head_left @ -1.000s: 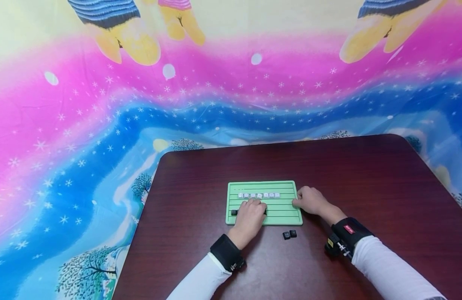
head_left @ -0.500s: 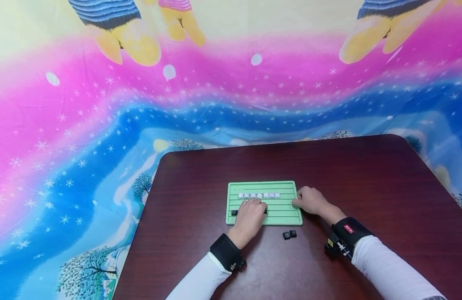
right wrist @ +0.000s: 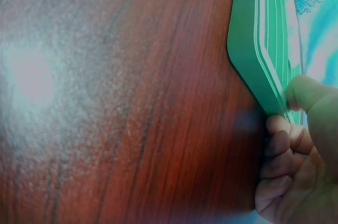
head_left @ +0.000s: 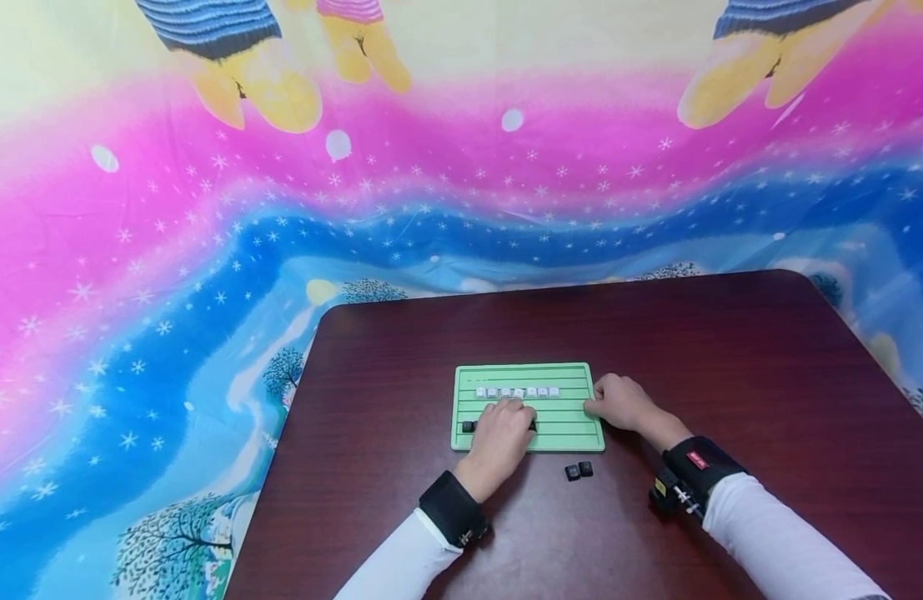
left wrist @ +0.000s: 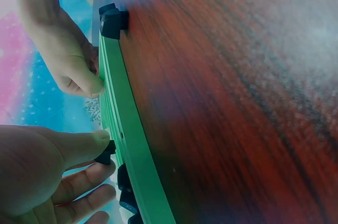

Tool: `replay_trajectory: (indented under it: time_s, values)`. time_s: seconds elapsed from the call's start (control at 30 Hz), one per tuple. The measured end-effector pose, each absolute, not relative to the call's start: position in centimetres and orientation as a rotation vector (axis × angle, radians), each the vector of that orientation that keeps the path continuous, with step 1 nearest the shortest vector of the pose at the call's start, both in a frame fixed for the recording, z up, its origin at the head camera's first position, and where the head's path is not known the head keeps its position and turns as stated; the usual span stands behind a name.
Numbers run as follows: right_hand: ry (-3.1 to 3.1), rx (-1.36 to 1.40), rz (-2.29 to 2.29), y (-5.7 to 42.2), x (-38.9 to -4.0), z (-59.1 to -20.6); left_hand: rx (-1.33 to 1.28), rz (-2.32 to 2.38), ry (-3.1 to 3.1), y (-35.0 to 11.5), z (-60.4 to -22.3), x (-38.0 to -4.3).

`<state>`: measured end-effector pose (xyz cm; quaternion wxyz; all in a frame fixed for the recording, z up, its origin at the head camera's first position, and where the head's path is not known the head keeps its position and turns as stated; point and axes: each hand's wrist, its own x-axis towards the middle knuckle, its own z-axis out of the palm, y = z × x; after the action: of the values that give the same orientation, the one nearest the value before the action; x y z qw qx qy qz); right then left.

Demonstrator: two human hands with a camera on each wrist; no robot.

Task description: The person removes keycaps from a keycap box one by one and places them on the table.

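Note:
A green grooved board [head_left: 566,416] lies on the table, bearing a row of white keycaps [head_left: 518,392]. My left hand [head_left: 500,440] is over its near half, pinching a black keycap [left wrist: 105,154] between thumb and finger. More black keycaps [left wrist: 125,192] sit in a groove beside those fingers, and one black keycap at the left end [head_left: 468,427] shows past the hand in the head view. At the board's right edge, my right hand [head_left: 623,402] grips the rim, thumb on top and curled fingers against the side.
Two loose black keycaps [head_left: 579,471] rest on the dark wooden table [head_left: 701,350], just in front of the board's near edge. Behind the table hangs a colourful printed cloth [head_left: 461,150].
My left hand has shifted very slightly to the right along the groove, with the black keycap. The right hand and the board stay in place.

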<state>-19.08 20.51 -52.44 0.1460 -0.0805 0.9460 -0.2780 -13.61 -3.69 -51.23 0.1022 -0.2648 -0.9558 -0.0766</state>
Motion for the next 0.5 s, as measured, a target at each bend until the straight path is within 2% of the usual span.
replay_trajectory:
  time_s: [0.5]
  values:
    - [2.737,-0.264,-0.820,20.68,-19.04,-52.67,-0.799,-0.249,-2.827,-3.52,-50.79,-12.97]
